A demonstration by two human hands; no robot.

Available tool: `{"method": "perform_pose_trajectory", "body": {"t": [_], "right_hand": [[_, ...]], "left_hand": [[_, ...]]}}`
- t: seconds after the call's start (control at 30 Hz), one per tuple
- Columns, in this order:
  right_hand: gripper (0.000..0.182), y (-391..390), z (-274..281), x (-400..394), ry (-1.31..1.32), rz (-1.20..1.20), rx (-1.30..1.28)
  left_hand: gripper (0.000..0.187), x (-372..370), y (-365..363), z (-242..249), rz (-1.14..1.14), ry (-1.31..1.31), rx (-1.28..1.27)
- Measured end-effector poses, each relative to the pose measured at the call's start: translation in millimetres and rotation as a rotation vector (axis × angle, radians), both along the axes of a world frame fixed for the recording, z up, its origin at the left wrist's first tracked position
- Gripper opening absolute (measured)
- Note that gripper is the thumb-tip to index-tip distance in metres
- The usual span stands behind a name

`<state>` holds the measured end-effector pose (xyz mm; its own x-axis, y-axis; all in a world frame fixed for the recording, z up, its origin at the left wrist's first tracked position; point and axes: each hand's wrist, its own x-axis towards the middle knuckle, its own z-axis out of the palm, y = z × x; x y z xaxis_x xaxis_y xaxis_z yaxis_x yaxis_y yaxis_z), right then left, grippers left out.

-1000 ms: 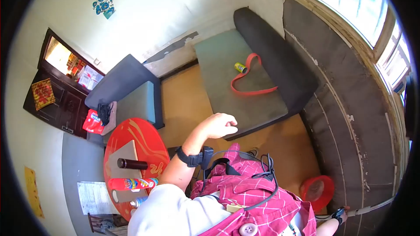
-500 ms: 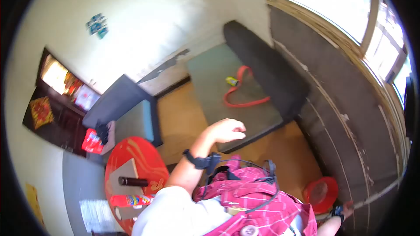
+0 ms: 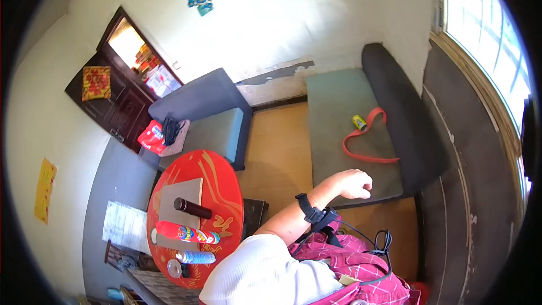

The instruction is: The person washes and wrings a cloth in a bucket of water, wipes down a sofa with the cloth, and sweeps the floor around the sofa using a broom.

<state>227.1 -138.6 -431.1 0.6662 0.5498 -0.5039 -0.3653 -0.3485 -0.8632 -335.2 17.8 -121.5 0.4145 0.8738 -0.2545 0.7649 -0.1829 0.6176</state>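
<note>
My left hand [image 3: 353,184] hangs in the air in front of me, to the right of the middle of the view. Its fingers curl loosely inward and nothing shows in them. A black strap [image 3: 311,210] with a cable goes round the wrist. Beneath and beyond the hand lies the near end of a greenish-grey bench seat [image 3: 333,135]. On that seat are a yellow can [image 3: 359,122] and a red-pink strap [image 3: 367,158] laid in a curve. My right hand is out of view.
A red round table [image 3: 220,178] at the left bears a dark bottle [image 3: 192,208], a red spray can [image 3: 183,231] and a blue-white can [image 3: 196,257]. A second bench [image 3: 206,135] holds bags, including a red bag [image 3: 152,137]. A dark door [image 3: 127,101] stands ajar.
The view has swung so that the room shifts right, bringing more of the table into sight. My right hand, beside a long pale pole, has left the view. The red bucket is mostly cut off.
</note>
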Motion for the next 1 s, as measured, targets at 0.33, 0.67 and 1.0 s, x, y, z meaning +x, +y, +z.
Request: {"method": "perform_pose_trajectory", "body": {"t": [0.33,0.67,1.0], "right_hand": [[0.019,41.9,-8.0,-27.5,0.257,0.082,0.006],[0.033,-26.2,14.7,4.2,0.381,0.046,0.242],[0.053,14.9,128.9,-54.8,-0.416,-0.098,-0.233]], "left_hand": [[0.041,-71.0,-18.1,0.9,0.307,-0.032,-0.050],[0.031,-99.1,15.8,-14.9,0.402,-0.188,-0.215],[0.032,-23.9,60.9,-8.3,0.221,-0.124,-0.330]]}}
